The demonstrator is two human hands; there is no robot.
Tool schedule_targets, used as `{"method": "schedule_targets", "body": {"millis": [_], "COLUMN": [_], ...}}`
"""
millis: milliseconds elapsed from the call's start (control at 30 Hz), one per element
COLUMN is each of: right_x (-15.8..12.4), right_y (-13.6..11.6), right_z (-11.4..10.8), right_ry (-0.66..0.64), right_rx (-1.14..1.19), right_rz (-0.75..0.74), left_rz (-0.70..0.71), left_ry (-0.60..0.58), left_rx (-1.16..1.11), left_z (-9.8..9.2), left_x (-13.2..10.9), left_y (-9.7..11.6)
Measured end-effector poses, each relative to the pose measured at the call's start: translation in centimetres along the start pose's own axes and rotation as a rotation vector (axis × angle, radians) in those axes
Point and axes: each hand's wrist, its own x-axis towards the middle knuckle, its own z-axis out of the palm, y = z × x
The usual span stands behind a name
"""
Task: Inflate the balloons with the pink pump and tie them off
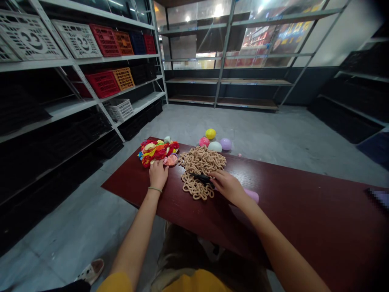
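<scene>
My left hand (158,175), palm down with its fingers loosely apart, touches the near edge of a heap of crumpled, colourful limp pieces (158,151); a peach piece (170,159) lies by its fingertips. Between my hands spreads a pile of tan cord-like loops (202,160). My right hand (226,184) is closed on a black tapered tool (203,179), held over the near part of the loops and pointing left. A lilac cylinder (252,196) shows from beneath my right wrist. Whether it joins the black tool is hidden by the hand.
The dark red table (298,202) stretches right, with a pixelated flat item (379,198) at its edge. Round balloons lie beyond it, including a yellow one (210,134) and a purple one (226,144). Metal shelves (223,81) stand behind; crates (105,39) fill those at left.
</scene>
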Motion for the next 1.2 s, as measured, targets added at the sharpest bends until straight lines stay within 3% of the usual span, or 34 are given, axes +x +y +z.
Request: {"method": "schedule_targets", "body": {"millis": [233, 367, 433, 500, 633, 733, 867, 967, 1067, 1200], "right_x": [0.2, 0.1, -0.1, -0.5, -1.2, -1.5, -1.6, -1.6, -2.0, -2.4], "right_y": [-0.8, -0.8, -0.5, -0.1, 0.8, 1.1, 1.6, 1.8, 1.6, 0.7], "right_z": [-0.7, -1.7, -2.2, -2.7, -3.5, -3.8, -3.6, -3.2, -3.3, -4.0], "right_ry": [0.031, 0.055, 0.074, 0.1, 0.164, 0.207, 0.195, 0.144, 0.121, 0.092], "right_rx": [0.028, 0.061, 0.086, 0.117, 0.213, 0.305, 0.571, 0.796, 0.799, 0.803], "right_rz": [-0.013, -0.02, -0.011, 0.013, 0.082, 0.134, 0.218, 0.311, 0.345, 0.366], "left_rz": [-0.073, -0.129, -0.129, -0.111, -0.204, -0.263, -0.258, -0.218, -0.196, -0.245], "left_ry": [0.027, 0.193, 0.275, 0.269, 0.103, -0.165, -0.51, -0.708, -0.756, -0.727], "left_rx": [-0.096, -0.141, -0.266, -0.507, -1.097, -1.487, -1.666, -1.703, -1.728, -1.734], "left_z": [-0.3, -1.3, -1.8, -2.4, -3.5, -4.0, -3.4, -2.3, -1.0, 0.3], "left_x": [0.9, 1.0, 1.4, 1.9, 2.7, 2.3, 0.9, -0.2, -1.0, -1.5], "left_y": [-0.5, 0.1, 0.9, 2.2, 6.5, 10.6, 15.6, 18.1, 19.4, 19.1]}}
